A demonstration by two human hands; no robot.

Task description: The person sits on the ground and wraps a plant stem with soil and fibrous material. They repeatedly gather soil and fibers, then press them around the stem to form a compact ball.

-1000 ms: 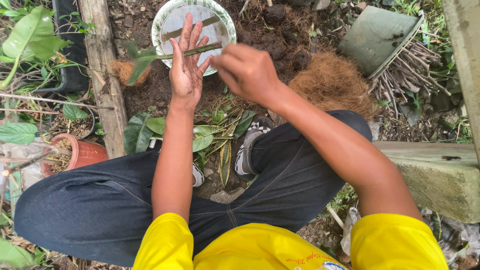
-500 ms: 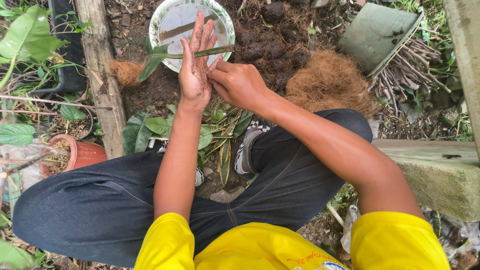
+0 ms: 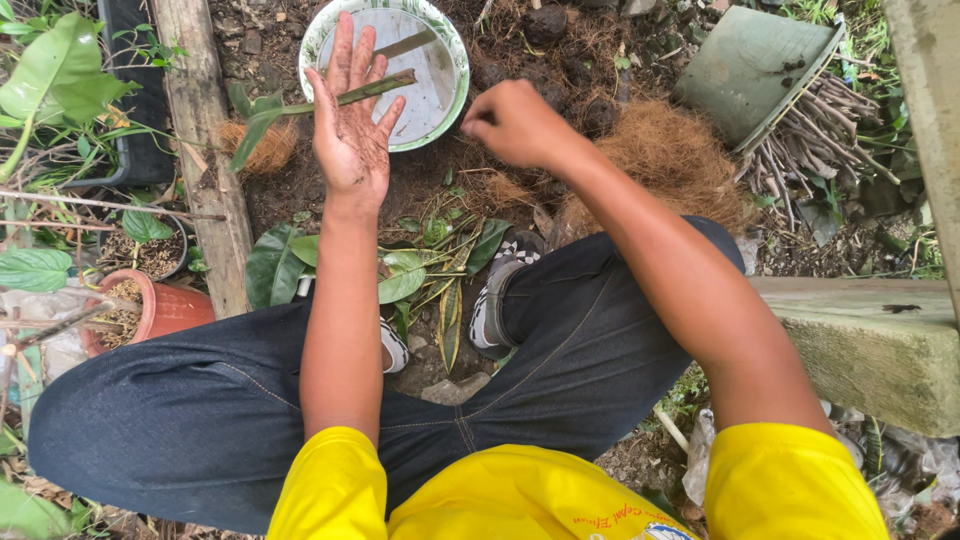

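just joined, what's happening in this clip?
A person squats on bare soil among plants, seen from a head camera. Their left hand is held open, palm up and smeared with soil, over a white bowl with a green-patterned rim; a green plant cutting crosses the fingers. The right hand is curled loosely just right of the bowl, above the dirt; whether it pinches anything is unclear. A mound of brown coconut fibre sits to the right, a terracotta pot to the left.
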